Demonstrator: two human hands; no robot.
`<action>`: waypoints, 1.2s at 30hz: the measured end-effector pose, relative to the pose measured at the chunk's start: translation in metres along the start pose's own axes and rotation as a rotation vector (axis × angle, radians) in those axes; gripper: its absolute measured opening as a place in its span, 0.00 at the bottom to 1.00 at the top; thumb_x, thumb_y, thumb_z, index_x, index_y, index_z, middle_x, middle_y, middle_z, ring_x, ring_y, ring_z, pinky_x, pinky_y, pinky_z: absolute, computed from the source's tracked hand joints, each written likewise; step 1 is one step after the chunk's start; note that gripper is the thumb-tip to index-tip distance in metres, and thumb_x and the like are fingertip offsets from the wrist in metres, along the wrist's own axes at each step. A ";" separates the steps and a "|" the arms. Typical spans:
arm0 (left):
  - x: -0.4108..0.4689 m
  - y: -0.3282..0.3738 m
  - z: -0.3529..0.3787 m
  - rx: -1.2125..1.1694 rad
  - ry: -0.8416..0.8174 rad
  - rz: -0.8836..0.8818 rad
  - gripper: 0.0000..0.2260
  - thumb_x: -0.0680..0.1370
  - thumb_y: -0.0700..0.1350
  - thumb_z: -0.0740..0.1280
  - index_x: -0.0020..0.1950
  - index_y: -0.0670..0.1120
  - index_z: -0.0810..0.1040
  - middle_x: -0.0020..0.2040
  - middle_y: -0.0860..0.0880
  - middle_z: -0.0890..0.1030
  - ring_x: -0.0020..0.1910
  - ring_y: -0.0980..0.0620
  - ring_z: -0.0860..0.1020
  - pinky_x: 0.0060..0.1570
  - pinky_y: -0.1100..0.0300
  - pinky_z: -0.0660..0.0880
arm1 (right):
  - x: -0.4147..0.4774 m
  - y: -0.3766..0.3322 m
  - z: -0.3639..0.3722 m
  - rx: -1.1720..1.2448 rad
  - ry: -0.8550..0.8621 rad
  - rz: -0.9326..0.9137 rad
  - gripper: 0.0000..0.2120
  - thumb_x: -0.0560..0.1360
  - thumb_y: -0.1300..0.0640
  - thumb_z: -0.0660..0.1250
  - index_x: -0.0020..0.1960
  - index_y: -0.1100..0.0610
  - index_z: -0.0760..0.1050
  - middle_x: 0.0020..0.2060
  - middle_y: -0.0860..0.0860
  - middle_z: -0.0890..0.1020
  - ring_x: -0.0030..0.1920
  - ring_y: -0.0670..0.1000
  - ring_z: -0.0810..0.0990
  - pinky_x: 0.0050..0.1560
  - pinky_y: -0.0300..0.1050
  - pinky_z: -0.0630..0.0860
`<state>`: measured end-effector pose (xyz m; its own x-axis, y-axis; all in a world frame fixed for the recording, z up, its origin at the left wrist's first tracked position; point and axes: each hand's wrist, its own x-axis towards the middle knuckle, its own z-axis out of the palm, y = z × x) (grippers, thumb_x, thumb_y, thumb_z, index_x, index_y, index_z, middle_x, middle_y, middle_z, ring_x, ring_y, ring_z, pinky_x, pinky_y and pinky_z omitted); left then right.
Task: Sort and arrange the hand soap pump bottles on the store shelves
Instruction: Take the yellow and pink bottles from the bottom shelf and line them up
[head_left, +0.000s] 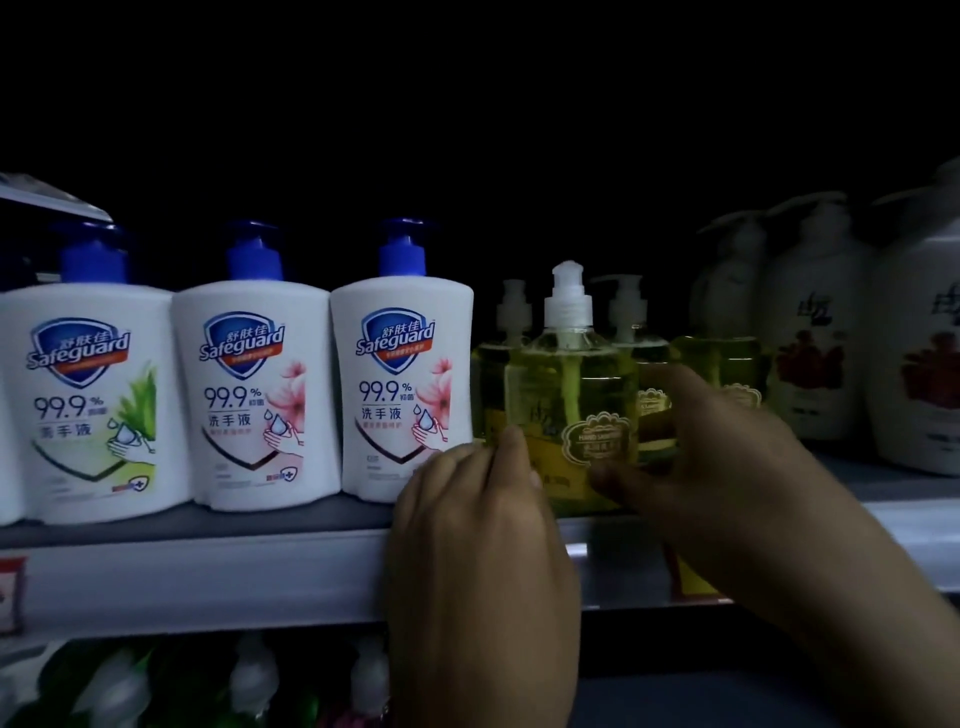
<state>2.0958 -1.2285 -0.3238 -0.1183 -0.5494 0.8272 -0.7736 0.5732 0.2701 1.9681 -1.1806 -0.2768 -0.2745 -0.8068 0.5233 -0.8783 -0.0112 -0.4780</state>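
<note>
Grip looks fine: left hand (483, 499) and right hand (727, 457) both curl fingers round the clear yellow plastic pump bottle (571, 389) at the front of the grey shelf (208, 566); I'd keep it upright, label forward, nudge gently.

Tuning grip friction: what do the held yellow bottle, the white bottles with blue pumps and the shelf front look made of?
The yellow bottle: likely clear glossy plastic; dip tube and yellow liquid show through. The white bottles: opaque plastic, smooth satin look, printed fronts. The shelf front: pale, flat, faint sheen, perhaps painted metal; dim light leaves it open.
</note>
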 end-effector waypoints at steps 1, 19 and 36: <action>-0.001 -0.002 0.001 0.002 0.006 0.019 0.16 0.73 0.45 0.61 0.54 0.41 0.83 0.42 0.47 0.84 0.43 0.46 0.81 0.44 0.53 0.79 | 0.000 -0.001 0.004 0.006 0.026 0.011 0.27 0.71 0.46 0.72 0.65 0.44 0.63 0.49 0.44 0.78 0.49 0.50 0.79 0.48 0.49 0.78; -0.034 0.014 -0.003 -0.212 0.169 0.075 0.14 0.75 0.37 0.62 0.59 0.39 0.79 0.57 0.42 0.80 0.59 0.43 0.75 0.60 0.56 0.70 | -0.041 0.019 0.026 -0.023 0.497 -0.277 0.10 0.74 0.57 0.62 0.53 0.58 0.77 0.47 0.55 0.80 0.48 0.59 0.78 0.48 0.54 0.75; -0.300 0.120 0.206 -0.150 -1.170 0.597 0.10 0.76 0.43 0.64 0.56 0.42 0.76 0.56 0.42 0.76 0.56 0.40 0.76 0.51 0.51 0.74 | -0.226 0.399 0.072 -0.521 -0.590 0.793 0.29 0.75 0.60 0.60 0.75 0.59 0.59 0.69 0.63 0.69 0.67 0.62 0.71 0.62 0.51 0.71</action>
<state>1.9103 -1.1205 -0.6411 -0.9373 -0.3443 -0.0539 -0.3485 0.9284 0.1290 1.7079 -1.0450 -0.6372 -0.7227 -0.6313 -0.2812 -0.6318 0.7684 -0.1014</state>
